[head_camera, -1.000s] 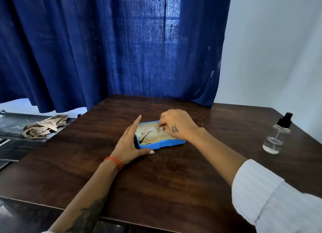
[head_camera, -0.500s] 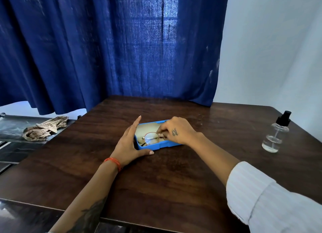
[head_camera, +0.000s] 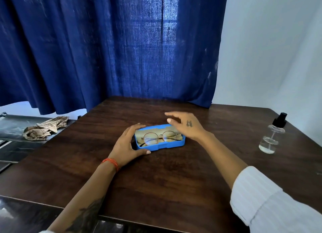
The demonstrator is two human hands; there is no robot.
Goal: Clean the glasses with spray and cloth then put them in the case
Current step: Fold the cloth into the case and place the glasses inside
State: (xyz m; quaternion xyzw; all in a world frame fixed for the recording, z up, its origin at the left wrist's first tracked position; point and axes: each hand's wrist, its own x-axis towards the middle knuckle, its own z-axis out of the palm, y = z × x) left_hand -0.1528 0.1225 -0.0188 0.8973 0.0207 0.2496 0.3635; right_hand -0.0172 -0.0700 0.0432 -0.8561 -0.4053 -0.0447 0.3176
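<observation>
The thin-rimmed glasses (head_camera: 159, 137) lie folded inside the open blue case (head_camera: 162, 146) in the middle of the dark wooden table (head_camera: 156, 184). My left hand (head_camera: 128, 144) grips the case's left end, thumb along its front edge. Over the case's right end hovers my right hand (head_camera: 184, 126), fingers spread, holding nothing and apart from the glasses. A clear spray bottle (head_camera: 271, 135) with a black top stands at the table's right side. The checked cloth (head_camera: 46, 127) lies crumpled on a grey surface left of the table.
A blue curtain (head_camera: 113, 46) hangs behind the table's far edge, with a white wall (head_camera: 270, 49) to the right. The grey ledge (head_camera: 15, 128) sits lower at the left. The table's near edge (head_camera: 139, 220) runs just below my forearms.
My right hand has let go of the glasses and lifted up and back with open fingers. The glasses now rest flat in the case. My left hand stays on the case.
</observation>
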